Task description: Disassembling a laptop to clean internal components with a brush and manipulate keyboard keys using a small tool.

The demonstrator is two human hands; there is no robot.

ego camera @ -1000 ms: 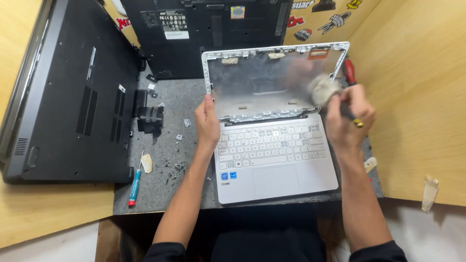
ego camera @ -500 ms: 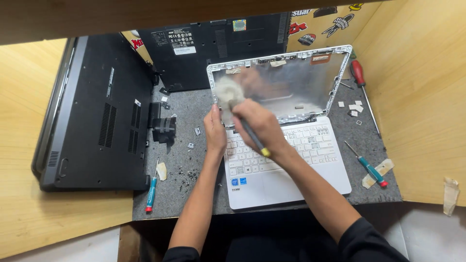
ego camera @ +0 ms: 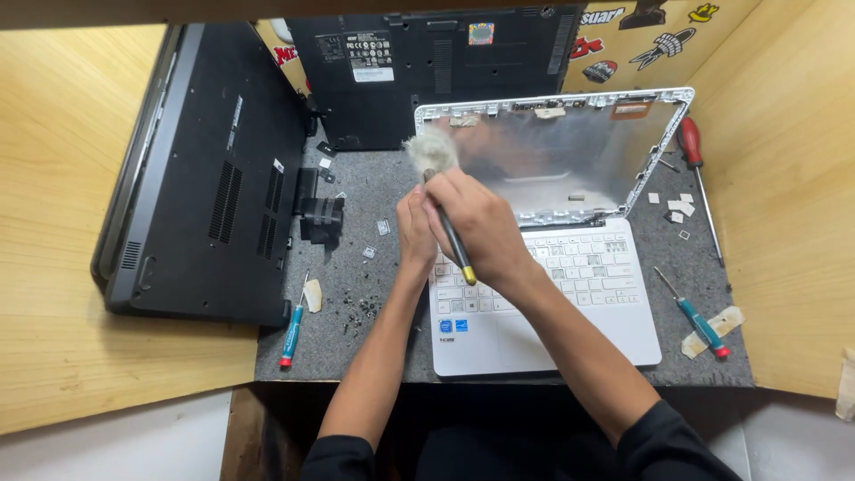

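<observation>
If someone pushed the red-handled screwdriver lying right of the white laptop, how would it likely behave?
The red-handled screwdriver looks rigid, with a thin metal shaft. Its rounded handle suggests it could roll sideways, though the grey felt-like mat beneath probably slows that. Likely light for its length.

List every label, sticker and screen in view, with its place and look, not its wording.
White rectangular label: on the black laptop base at the top, upper left part, with small dark print.
Small square sticker: same base, top middle, multicoloured.
Cartoon stickers: wooden wall, top right, in red, black and yellow.
Two small square stickers: white laptop's palm rest, lower left, blue.
Screen: none; the white laptop's lid is an empty silvery shell.
</observation>
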